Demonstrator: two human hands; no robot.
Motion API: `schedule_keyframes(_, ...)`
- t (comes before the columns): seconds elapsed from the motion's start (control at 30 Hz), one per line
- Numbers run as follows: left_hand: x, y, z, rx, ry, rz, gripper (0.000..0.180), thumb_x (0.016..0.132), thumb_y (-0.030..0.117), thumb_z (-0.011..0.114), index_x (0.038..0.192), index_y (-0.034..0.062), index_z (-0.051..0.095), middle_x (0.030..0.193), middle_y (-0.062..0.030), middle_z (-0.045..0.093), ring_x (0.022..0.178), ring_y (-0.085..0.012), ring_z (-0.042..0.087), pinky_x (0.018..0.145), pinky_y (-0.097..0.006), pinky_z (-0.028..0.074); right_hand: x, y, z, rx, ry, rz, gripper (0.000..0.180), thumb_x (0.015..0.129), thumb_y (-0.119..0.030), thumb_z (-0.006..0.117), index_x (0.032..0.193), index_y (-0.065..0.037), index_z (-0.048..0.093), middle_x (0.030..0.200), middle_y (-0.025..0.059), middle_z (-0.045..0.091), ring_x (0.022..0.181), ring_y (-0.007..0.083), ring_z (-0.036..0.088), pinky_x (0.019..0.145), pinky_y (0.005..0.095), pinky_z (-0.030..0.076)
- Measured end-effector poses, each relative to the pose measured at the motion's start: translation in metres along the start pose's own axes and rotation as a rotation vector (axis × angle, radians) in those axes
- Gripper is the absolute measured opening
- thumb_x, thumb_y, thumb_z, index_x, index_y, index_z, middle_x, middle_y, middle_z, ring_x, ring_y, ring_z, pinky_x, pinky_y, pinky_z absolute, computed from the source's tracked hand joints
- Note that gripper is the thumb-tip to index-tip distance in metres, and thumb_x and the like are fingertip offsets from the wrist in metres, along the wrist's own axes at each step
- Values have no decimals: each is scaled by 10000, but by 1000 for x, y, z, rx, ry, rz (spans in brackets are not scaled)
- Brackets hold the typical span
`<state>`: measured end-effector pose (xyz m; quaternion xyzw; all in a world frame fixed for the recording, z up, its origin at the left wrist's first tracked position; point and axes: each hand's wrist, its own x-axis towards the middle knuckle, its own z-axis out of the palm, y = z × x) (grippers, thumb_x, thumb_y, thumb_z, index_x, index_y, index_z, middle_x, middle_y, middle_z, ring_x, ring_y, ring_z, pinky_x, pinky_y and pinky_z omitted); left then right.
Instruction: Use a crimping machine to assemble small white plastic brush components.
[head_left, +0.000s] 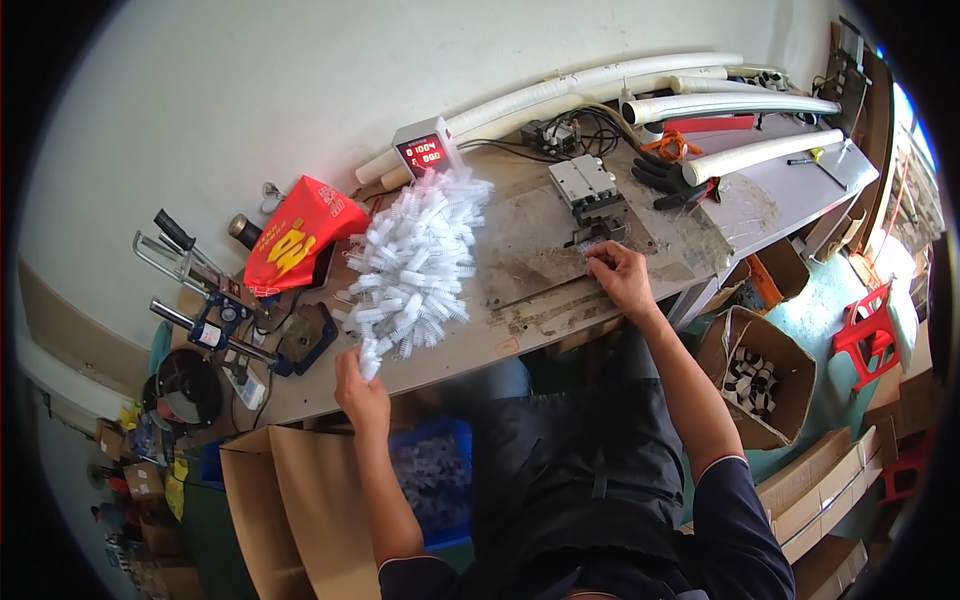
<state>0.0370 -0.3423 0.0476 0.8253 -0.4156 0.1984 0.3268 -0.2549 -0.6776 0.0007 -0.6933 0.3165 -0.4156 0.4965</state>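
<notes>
A big heap of clear, ribbed plastic pieces (415, 260) lies on the workbench. At its near edge my left hand (362, 395) is closed around one or more of these pieces (370, 358). To the right, a small metal press fixture (584, 185) stands on a worn base plate (525, 245). My right hand (622, 278) is at the near end of this fixture, its thumb and fingers pinched together. A small whitish bit shows by those fingertips, too small to tell whether they grip it.
Behind the heap stands a counter box with a red display (425, 150). A red bag (300, 235) and a blue-based hand press (305, 335) are left of it. White tubes (735, 105) and a black glove (668, 185) lie back right. Below are cardboard boxes (755, 375) and a blue crate (462, 440).
</notes>
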Motion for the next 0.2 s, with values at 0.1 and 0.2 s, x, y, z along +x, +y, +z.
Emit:
schedule_keyframes(0.1, 2, 8, -14, -81, 42, -50, 221, 876, -28, 632, 1091, 19, 611, 1033, -169, 618, 986, -415, 635, 847, -471, 508, 1, 2, 2, 15, -2, -1, 194, 884, -69, 656, 1038, 36, 710, 832, 67, 723, 783, 95, 647, 730, 267, 522)
schedule_keyframes(0.2, 1, 14, -6, -209, -59, -69, 246, 886, -1, 648, 1127, 30, 615, 1062, -172, 630, 1013, -406, 646, 881, -472, 508, -7, 1, 20, 43, -25, -39, 180, 886, -113, 690, 1023, -5, 733, 805, 46, 713, 764, 71, 625, 717, 260, 512)
